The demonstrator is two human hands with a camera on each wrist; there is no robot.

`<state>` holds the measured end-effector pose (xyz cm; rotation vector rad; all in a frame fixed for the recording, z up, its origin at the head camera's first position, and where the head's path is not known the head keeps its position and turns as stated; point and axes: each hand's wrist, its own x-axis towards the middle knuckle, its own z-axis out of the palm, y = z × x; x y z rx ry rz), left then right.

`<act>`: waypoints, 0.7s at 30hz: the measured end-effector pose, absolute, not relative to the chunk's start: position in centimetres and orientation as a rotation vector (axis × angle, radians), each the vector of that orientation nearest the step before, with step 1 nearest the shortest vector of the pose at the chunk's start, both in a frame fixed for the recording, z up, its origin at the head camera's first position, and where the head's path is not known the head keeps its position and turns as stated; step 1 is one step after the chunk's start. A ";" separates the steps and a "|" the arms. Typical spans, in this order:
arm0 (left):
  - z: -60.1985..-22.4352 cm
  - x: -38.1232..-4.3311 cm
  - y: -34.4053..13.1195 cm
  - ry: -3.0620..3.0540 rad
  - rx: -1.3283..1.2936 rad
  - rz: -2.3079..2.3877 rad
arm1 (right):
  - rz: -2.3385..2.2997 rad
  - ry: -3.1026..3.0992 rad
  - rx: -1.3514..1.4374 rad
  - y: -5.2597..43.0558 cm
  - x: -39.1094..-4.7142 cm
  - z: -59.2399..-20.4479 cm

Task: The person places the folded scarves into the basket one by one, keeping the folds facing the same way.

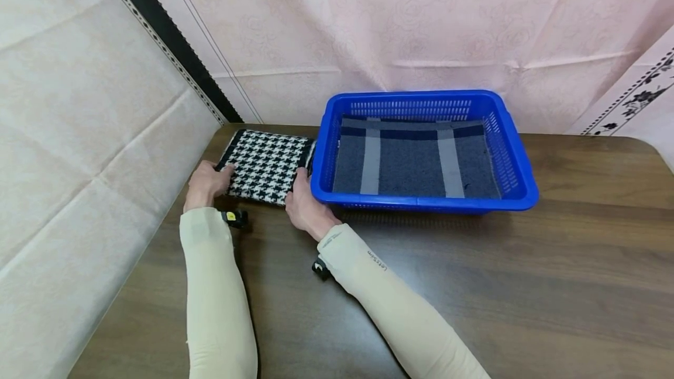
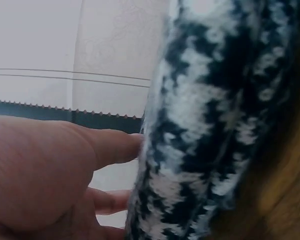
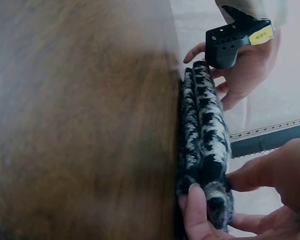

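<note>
A folded black-and-white houndstooth scarf (image 1: 268, 164) lies on the table left of the blue basket, its layered edge showing in the right wrist view. My left hand (image 1: 209, 181) grips its left end, with the thumb on top. At the near right corner, my right hand (image 1: 309, 206) pinches the folded layers; in the right wrist view, a fingertip (image 3: 195, 215) presses the layered edge and other fingers lie against the top face. The left wrist view shows the scarf (image 2: 195, 120) close up, with the left thumb (image 2: 115, 147) touching it.
A blue plastic basket (image 1: 421, 200) stands just right of my right hand, with a folded grey checked cloth (image 1: 408, 162) lying inside. Pale patterned cloth (image 1: 395, 28) hangs behind the wooden table (image 1: 579, 262), and another pale sheet (image 1: 95, 133) borders the left side.
</note>
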<state>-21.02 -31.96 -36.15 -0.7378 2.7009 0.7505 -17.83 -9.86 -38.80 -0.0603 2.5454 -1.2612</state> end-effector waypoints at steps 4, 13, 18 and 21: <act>-35.7 -20.9 -32.2 2.653 -0.757 0.725 | -1.086 2.711 -0.212 -9.4 -17.5 -38.8; -36.0 -21.3 -31.7 2.694 -0.743 0.710 | -1.174 2.705 -0.120 -9.3 -17.5 -38.7; -36.4 -21.6 -31.6 2.727 -0.719 0.653 | -1.002 2.807 -0.178 -9.3 -17.8 -38.9; -36.5 -21.5 -31.8 2.691 -0.724 0.649 | -0.874 2.852 -0.216 -9.2 -18.0 -39.1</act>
